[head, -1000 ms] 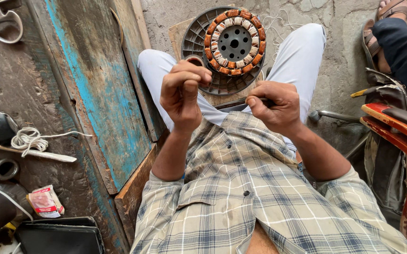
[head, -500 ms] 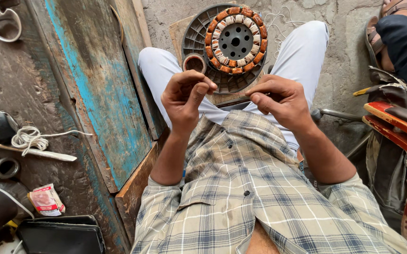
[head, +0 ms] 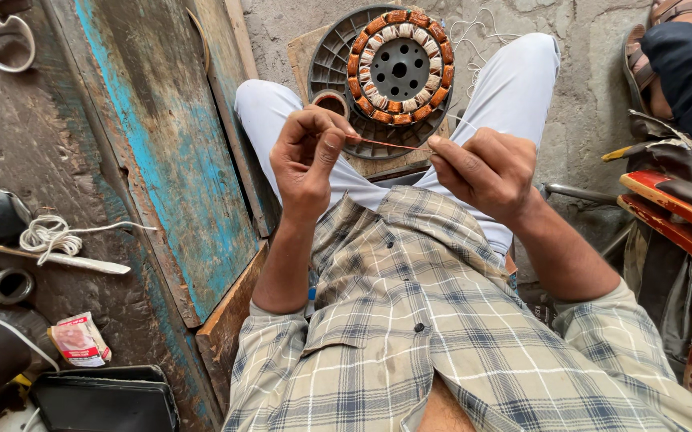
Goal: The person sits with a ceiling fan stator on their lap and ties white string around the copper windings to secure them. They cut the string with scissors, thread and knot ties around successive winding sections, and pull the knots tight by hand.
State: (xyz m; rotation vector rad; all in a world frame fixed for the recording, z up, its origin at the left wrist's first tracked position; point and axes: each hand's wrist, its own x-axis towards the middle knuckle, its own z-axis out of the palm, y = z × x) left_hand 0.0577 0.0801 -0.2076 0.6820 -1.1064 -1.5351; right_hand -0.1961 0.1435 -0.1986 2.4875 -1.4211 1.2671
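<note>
Left hand (head: 308, 164) and right hand (head: 486, 170): each pinching one end of thin reddish copper wire (head: 390, 145), above round grey copper-wound motor stator (head: 398, 68)

We sit on a rough grey concrete floor (head: 594, 88) in daylight, a worn wooden board with peeling blue paint (head: 162, 160) beside us, a red chair (head: 682, 216) opposite.
</note>
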